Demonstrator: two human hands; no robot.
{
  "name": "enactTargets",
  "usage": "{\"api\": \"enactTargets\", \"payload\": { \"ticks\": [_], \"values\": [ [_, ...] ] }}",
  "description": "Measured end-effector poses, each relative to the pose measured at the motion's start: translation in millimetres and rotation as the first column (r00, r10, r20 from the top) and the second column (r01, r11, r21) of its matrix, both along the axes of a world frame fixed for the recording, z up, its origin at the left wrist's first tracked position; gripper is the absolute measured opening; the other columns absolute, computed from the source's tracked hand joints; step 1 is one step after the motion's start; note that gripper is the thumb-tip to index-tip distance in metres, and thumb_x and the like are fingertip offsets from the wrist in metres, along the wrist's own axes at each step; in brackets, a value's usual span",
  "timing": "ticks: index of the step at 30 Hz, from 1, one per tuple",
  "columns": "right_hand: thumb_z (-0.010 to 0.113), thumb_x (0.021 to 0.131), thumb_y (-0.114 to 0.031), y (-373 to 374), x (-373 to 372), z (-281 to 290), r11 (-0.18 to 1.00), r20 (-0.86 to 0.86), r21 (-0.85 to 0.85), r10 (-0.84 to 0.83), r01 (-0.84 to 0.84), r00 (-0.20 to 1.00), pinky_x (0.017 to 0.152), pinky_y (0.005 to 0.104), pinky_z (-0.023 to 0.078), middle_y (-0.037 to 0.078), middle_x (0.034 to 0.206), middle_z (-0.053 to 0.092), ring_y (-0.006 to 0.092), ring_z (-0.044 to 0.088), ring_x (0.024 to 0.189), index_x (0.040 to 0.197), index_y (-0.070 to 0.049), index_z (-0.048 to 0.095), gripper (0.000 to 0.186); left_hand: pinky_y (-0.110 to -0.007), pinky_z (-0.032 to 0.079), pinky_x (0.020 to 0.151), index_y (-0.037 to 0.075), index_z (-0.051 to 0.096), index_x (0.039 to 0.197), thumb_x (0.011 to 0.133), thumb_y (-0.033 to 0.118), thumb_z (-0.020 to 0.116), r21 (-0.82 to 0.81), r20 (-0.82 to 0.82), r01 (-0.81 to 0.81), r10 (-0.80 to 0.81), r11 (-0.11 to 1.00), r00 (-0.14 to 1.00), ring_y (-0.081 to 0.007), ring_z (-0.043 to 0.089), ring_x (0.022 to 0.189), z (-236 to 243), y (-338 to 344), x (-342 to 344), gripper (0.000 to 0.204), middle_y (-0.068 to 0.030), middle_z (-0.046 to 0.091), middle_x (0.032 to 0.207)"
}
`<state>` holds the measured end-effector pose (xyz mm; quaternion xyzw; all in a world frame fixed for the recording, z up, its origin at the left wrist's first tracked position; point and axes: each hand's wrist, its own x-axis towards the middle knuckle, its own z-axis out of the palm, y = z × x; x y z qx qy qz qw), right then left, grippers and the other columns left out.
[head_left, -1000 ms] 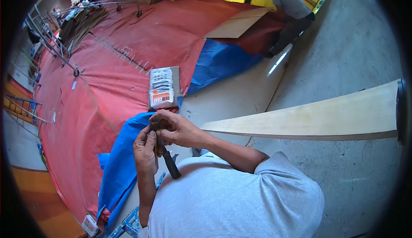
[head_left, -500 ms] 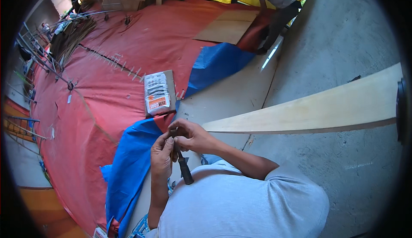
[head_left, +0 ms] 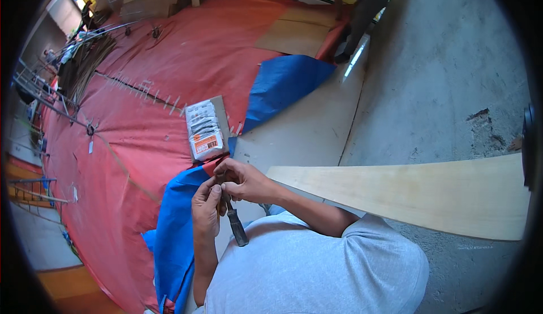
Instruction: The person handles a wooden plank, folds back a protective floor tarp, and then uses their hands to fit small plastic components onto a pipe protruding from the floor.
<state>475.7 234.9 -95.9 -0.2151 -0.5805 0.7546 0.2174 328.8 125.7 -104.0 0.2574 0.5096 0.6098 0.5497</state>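
My left hand point(head_left: 206, 206) and my right hand point(head_left: 242, 181) are close together in front of my chest, both closed on a dark hand tool point(head_left: 237, 227) with a metal shaft and a black handle that points down toward my shirt. Their fingertips meet around its upper part, so its tip and anything else pinched there are hidden. Beside my right arm, a long pale wooden board point(head_left: 407, 189) reaches to the right edge of the view. Just beyond my hands, a white and orange bag point(head_left: 206, 130) lies on a flat piece of board.
Red sheeting point(head_left: 141, 161) covers the floor, with blue tarp point(head_left: 288, 85) along its edge beside grey concrete point(head_left: 430, 76). Brown sheets point(head_left: 291, 34) lie near a bent-over person point(head_left: 367, 5) at the back. Metal scaffold frames point(head_left: 62, 110) and stacked panels point(head_left: 148, 0) stand farther off.
The wooden board's right end sits much lower in view. The background has shifted slightly. My hands have shifted a little but stay on the tool. The other person is higher in the frame.
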Motion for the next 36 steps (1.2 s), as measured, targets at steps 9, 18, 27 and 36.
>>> {"api": "enactTargets", "payload": {
  "ticks": [9, 18, 27, 36],
  "values": [
    [0.059, 0.098, -0.010, 41, 7, -16, 0.969, 0.024, -0.098, -0.224, 0.225, 0.974, 0.062, 0.0242, 0.048, 0.006, 0.095, 0.063, 0.0081, 0.058, 0.076, 0.129, 0.001, 0.050, 0.034, -0.020, 0.042, 0.049, 0.004, 0.061, 0.131, 0.104, 0.018, 0.059, -0.096, 0.131, 0.198, -0.185, 0.976, 0.974, -0.0029, 0.054, 0.059, -10, 72, -7, 0.031, 0.0007, 0.067, 0.085],
    [0.058, 0.095, -0.005, 89, -38, 12, 0.918, 0.020, -0.034, -0.395, 0.395, 0.919, 0.065, 0.0257, 0.051, 0.006, 0.092, 0.062, 0.0085, 0.059, 0.077, 0.126, 0.003, 0.049, 0.033, -0.020, 0.037, 0.047, 0.003, 0.063, 0.130, 0.104, 0.023, 0.059, 0.012, 0.060, 0.359, -0.359, 0.933, 0.931, -0.0041, 0.051, 0.056, -7, 152, -65, 0.033, 0.0001, 0.064, 0.079],
    [0.060, 0.097, -0.007, 123, -77, 16, 0.862, 0.034, -0.033, -0.504, 0.505, 0.863, 0.061, 0.0237, 0.049, 0.004, 0.087, 0.061, 0.0082, 0.058, 0.071, 0.126, 0.002, 0.050, 0.032, -0.020, 0.036, 0.049, 0.005, 0.063, 0.130, 0.104, 0.023, 0.060, 0.027, 0.117, 0.471, -0.471, 0.882, 0.874, -0.0030, 0.051, 0.058, -16, 209, -105, 0.032, 0.0017, 0.064, 0.081],
    [0.059, 0.094, -0.004, 188, -85, 0, 0.843, 0.029, -0.007, -0.537, 0.537, 0.843, 0.060, 0.0248, 0.049, 0.004, 0.085, 0.059, 0.0073, 0.057, 0.071, 0.124, 0.005, 0.050, 0.033, -0.024, 0.057, 0.070, 0.001, 0.060, 0.132, 0.105, 0.017, 0.057, 0.049, 0.219, 0.552, -0.548, 0.832, 0.807, -0.0089, 0.068, 0.088, -29, 279, -124, 0.032, -0.0048, 0.070, 0.107]
  ]
}}
